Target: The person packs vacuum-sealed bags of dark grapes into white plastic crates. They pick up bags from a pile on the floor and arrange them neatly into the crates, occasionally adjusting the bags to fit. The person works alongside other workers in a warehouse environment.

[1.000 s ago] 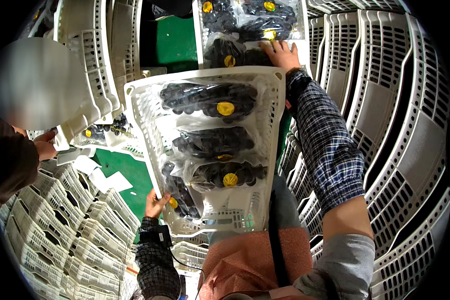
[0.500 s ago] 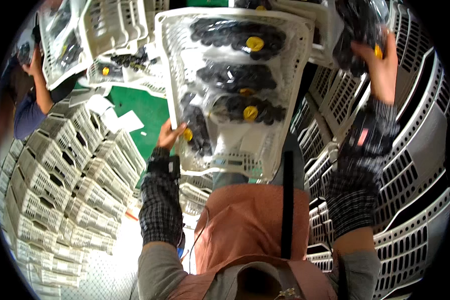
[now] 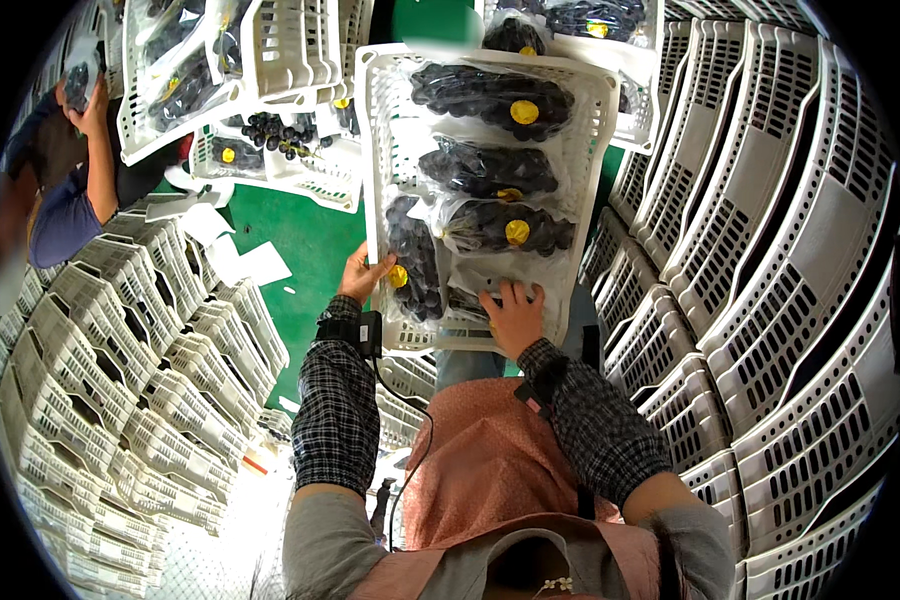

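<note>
A white perforated plastic crate point(image 3: 372, 150) lined with clear film stands tilted in front of me. In it lie several clear bags of dark grapes point(image 3: 490, 172) with round yellow stickers; one bag point(image 3: 410, 262) lies lengthwise along the left side. My left hand point(image 3: 365, 275) grips the crate's left wall near its lower corner, thumb over the rim beside that bag. Inside the near right part, my right hand point(image 3: 515, 315) rests with fingers bent and apart on the clear film point(image 3: 505, 272). No bag of grapes shows in it; what lies under the palm is hidden.
White crates stand in stacks at the left point(image 3: 170, 370) and right point(image 3: 770, 200). More crates of bagged grapes point(image 3: 170, 90) are at the far left and far right. Papers point(image 3: 262, 263) lie on the green floor point(image 3: 300, 235). Another person's hand point(image 3: 95, 105) holds a bag at the left.
My right hand has come from the far right, where it held a bag of grapes, into the crate's near right part, without that bag showing. My left hand keeps its grip on the crate.
</note>
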Demonstrator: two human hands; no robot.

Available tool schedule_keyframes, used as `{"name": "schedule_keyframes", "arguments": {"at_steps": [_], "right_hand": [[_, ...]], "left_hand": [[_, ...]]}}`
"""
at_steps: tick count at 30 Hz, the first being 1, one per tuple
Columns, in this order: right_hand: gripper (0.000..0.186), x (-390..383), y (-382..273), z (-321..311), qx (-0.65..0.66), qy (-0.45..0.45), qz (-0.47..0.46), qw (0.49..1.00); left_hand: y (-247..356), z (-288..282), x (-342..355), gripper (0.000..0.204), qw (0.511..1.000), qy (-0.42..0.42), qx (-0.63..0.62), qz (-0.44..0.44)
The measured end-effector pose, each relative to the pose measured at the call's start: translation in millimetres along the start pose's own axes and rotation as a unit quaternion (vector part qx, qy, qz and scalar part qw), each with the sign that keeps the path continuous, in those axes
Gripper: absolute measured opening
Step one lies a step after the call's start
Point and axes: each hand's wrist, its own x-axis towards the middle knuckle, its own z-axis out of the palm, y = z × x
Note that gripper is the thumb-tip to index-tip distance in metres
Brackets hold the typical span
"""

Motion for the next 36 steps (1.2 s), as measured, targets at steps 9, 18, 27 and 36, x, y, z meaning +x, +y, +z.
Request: {"name": "schedule_keyframes", "arguments": {"at_steps": [9, 18, 27, 36], "right_hand": [[0.050, 24, 90, -52, 0.129, 0.363, 0.288, 0.877], [0.033, 78, 162, -9, 0.279, 0.137, 0.313, 0.897], [0.024, 41, 97, -5, 0.350, 0.263, 0.261, 0.860], [0.021, 76, 52, -25, 0.357, 0.292, 0.177, 0.869]], "left_hand": [[-5, 5, 4, 0.035, 0.997, 0.019, 0.032, 0.067], [-12, 8, 7, 0.029, 0.988, 0.038, 0.085, 0.126], [-35, -10, -71, 0.045, 0.997, 0.059, 0.043, 0.014], [-63, -46, -108, 0.044, 0.992, 0.063, -0.111, 0.018]]}}
